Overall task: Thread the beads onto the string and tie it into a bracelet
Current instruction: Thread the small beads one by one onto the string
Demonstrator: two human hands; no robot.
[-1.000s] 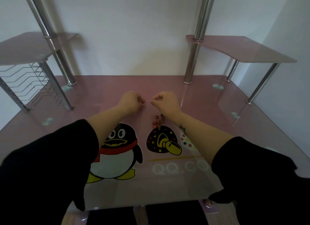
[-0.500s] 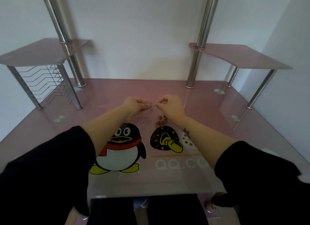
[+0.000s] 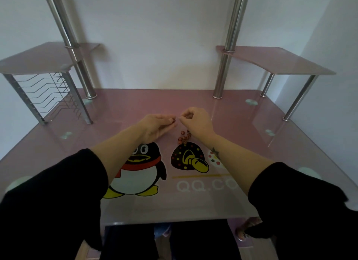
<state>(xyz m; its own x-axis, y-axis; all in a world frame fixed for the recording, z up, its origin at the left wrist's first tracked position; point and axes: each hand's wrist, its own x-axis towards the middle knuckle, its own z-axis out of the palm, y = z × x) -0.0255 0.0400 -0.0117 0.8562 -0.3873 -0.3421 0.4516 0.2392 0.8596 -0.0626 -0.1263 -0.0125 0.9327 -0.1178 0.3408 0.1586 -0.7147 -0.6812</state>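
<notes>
View from a person's head, looking down at two bare forearms reaching out over a glossy pink glass surface (image 3: 135,103). Black sleeves (image 3: 58,192) cover both arms up to the mid-forearm.

The hands meet near the middle of the surface, just apart from each other. The left hand (image 3: 155,125) lies palm down, its thumb and forefinger pinched on a single small reddish-brown bead (image 3: 174,120) at the fingertips. The right hand (image 3: 196,120) has its fingers curled in, pinching the end of a thin pale string (image 3: 179,118). The string's tip points at the bead and comes right up to it; whether it has entered the hole is too small to tell.

Just below the right hand, a small cluster of loose beads (image 3: 184,138) of the same reddish-brown colour lies on the surface, near the wrist.

Printed on the glass nearer the person are a cartoon penguin (image 3: 139,170) with a red scarf, a dark spotted shape (image 3: 186,157) with a yellow part, and pale lettering (image 3: 203,185) reading "QQ.CO".

At the back, two shiny metal poles (image 3: 231,37) rise from the surface against a white wall (image 3: 155,37). Each carries a small pink shelf, one on the left (image 3: 38,60) and one on the right (image 3: 271,62). A wire rack (image 3: 48,93) sits beneath the left shelf.
</notes>
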